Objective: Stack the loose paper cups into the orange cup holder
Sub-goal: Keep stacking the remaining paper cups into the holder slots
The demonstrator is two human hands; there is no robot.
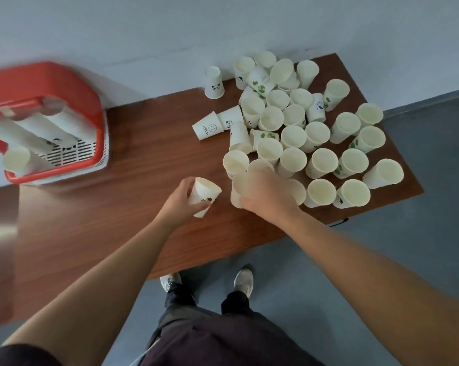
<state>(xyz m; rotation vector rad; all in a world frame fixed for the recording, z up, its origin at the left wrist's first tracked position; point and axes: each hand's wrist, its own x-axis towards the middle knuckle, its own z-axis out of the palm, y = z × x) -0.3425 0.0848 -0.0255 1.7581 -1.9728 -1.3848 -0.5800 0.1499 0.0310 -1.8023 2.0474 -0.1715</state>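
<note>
My left hand (179, 203) grips a white paper cup (206, 192), tilted with its mouth up and to the right, just above the table. My right hand (266, 195) is closed around another white cup (243, 184) at the near edge of the pile; motion blur hides the fingers' exact hold. Several loose paper cups (320, 138) crowd the right half of the table, most upright, a few lying on their sides. The orange cup holder (51, 83) stands at the far left with long stacks of cups (38, 128) lying in it.
The brown wooden table (133, 186) runs from the holder to the cup pile, against a pale wall (170, 27). Its near edge is just in front of my feet (243, 282) on a grey floor. An upside-down panda cup (214, 83) stands near the wall.
</note>
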